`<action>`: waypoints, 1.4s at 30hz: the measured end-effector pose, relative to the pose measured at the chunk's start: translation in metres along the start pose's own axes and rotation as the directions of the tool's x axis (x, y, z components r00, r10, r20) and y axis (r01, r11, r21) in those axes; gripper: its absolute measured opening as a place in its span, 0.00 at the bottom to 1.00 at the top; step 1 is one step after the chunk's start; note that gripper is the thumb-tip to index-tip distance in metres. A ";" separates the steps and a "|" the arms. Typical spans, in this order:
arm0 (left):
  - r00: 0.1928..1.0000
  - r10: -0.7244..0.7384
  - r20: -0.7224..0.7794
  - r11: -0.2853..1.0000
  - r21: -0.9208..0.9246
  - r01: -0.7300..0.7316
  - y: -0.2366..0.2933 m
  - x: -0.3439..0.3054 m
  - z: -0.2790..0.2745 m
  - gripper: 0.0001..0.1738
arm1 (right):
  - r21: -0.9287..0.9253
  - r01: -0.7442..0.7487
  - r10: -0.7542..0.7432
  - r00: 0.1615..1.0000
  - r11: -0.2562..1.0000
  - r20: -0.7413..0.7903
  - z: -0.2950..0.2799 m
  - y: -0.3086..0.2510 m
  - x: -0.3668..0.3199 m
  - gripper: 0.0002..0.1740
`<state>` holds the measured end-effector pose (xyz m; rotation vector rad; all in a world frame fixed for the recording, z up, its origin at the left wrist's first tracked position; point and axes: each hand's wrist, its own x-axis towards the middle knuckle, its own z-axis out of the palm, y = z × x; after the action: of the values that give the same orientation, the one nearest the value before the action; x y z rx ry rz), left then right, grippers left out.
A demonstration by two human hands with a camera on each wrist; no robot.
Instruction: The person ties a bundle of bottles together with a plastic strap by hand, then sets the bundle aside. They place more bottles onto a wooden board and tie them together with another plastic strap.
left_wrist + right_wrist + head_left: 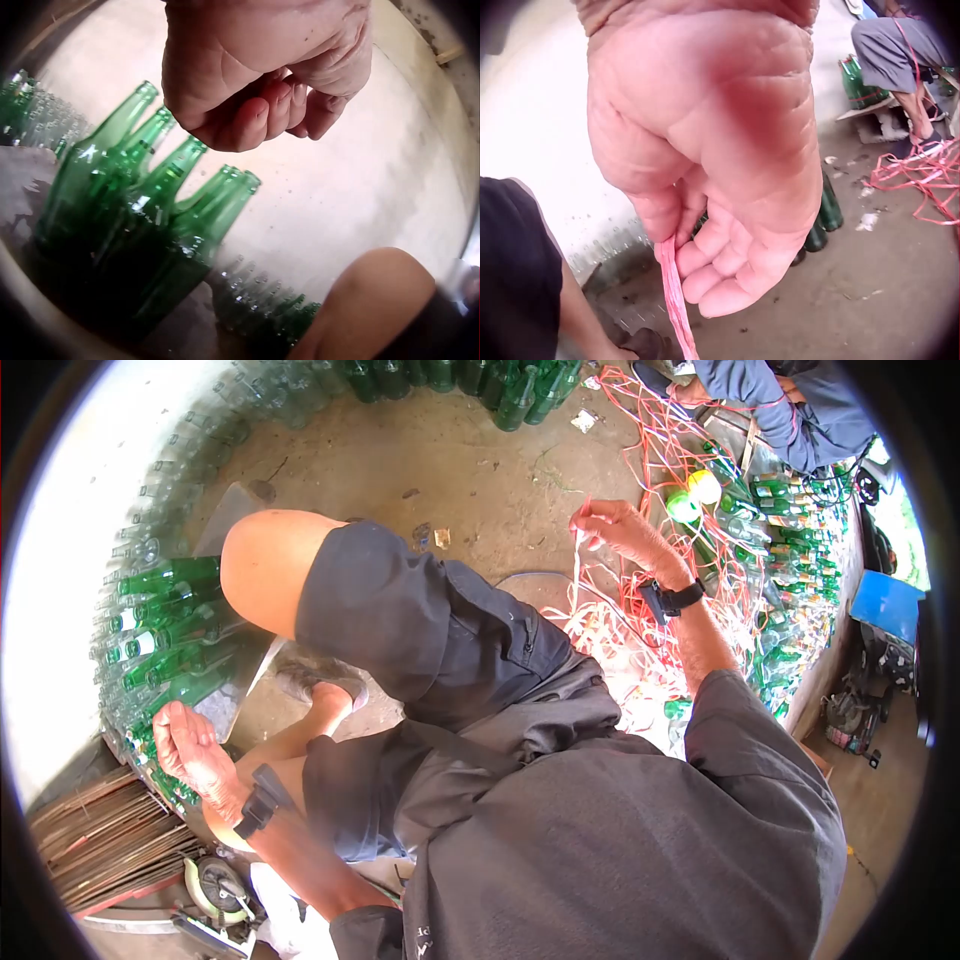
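Note:
Between thumb and index finger, my right hand (625, 535) pinches a pink-and-white plastic strap (676, 300) that hangs down in the right wrist view. Its other fingers bend loosely beside the strap. My left hand (195, 755) hovers at the left, its fingers curled inward with nothing visible in them. Just beyond that hand, a group of green glass bottles (135, 187) stands close together on a grey board (240, 680) by my knee. In the left wrist view the curled fingers (251, 124) appear above and right of the bottle necks.
Tangled pink strapping (620, 650) lies at my right, near many bottles (790, 550) along that side. More green bottles (515, 400) stand across the floor. Another person (780, 410) sits at the upper right. Bundled thin sticks (110, 840) lie at lower left, next to a wheel (215, 890).

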<state>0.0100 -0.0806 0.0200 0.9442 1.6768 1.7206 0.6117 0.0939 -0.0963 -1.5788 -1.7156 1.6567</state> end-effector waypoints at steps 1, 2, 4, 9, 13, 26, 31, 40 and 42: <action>0.997 0.006 0.080 1.000 -0.020 -0.005 0.006 -0.001 0.010 0.05 | -0.006 0.035 -0.035 0.999 0.999 -0.018 -0.001 -0.012 0.001 0.12; 0.997 0.008 0.079 1.000 -0.022 -0.006 0.013 -0.003 0.022 0.05 | 0.035 0.049 -0.048 0.999 0.998 -0.016 -0.003 -0.023 0.002 0.12; 0.991 0.002 0.133 1.000 0.012 -0.003 0.029 -0.008 0.053 0.04 | -0.002 0.120 -0.120 0.992 0.993 -0.051 -0.001 -0.055 -0.001 0.13; 0.919 -0.055 0.390 0.995 0.097 0.018 0.071 -0.023 0.131 0.10 | -0.125 0.283 -0.299 0.945 0.951 -0.134 -0.005 -0.121 -0.004 0.12; 0.783 -0.140 0.607 0.989 0.130 0.077 0.075 -0.031 0.186 0.16 | -0.141 0.353 -0.372 0.917 0.925 -0.143 -0.009 -0.153 -0.007 0.12; 0.587 0.198 0.785 0.979 -0.190 -0.077 -0.005 -0.061 0.337 0.16 | 0.130 0.626 -0.573 0.765 0.769 -0.293 0.028 -0.224 -0.042 0.11; 0.520 -0.007 0.854 0.986 -0.079 0.144 0.015 -0.054 0.323 0.11 | 0.184 0.660 -0.585 0.739 0.728 -0.334 0.035 -0.218 -0.030 0.11; 0.634 -0.056 0.772 0.936 -0.181 0.303 0.043 -0.025 0.295 0.20 | -0.127 0.518 -0.533 0.829 0.846 -0.169 0.084 -0.120 0.030 0.17; 0.647 -0.041 0.762 0.939 -0.192 0.285 0.045 -0.019 0.292 0.20 | -0.205 0.565 -0.593 0.796 0.800 -0.120 0.097 -0.117 0.034 0.20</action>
<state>0.2577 0.0777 0.0548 1.1052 0.8802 1.1456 0.4650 0.1004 -0.0434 -1.0432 -2.0033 1.0596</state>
